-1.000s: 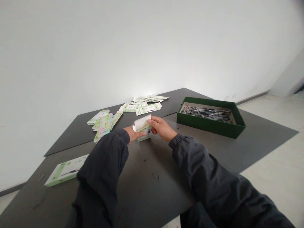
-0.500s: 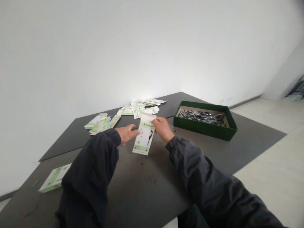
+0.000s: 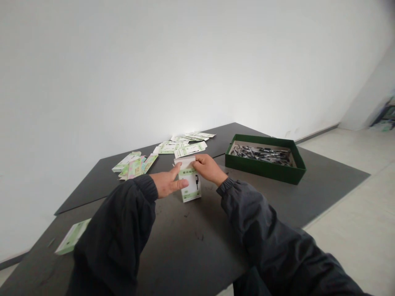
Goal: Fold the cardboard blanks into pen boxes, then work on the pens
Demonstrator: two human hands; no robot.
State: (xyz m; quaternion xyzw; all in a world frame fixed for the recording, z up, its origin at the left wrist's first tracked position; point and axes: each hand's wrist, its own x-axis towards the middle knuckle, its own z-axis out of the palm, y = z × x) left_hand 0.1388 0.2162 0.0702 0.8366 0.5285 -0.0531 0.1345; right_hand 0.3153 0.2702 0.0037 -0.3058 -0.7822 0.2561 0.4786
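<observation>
Pinching 1 upright carton (image 3: 192, 191) at top with right hand (image 3: 210, 169), nearly closed; touching it with left hand (image 3: 167, 183), spread open. Near 1 green box (image 3: 262, 169) of uncountable pens (image 3: 263, 153).

The upright carton (image 3: 194, 192) is between the left fingers (image 3: 180, 184) and right fingers (image 3: 200, 159). On the table (image 3: 191, 255), the box (image 3: 262, 169) with pens (image 3: 262, 153) lies right; flat cartons (image 3: 190, 149) lie behind, a pile (image 3: 135, 167) farther left, another carton (image 3: 72, 237) left, nearer.
</observation>
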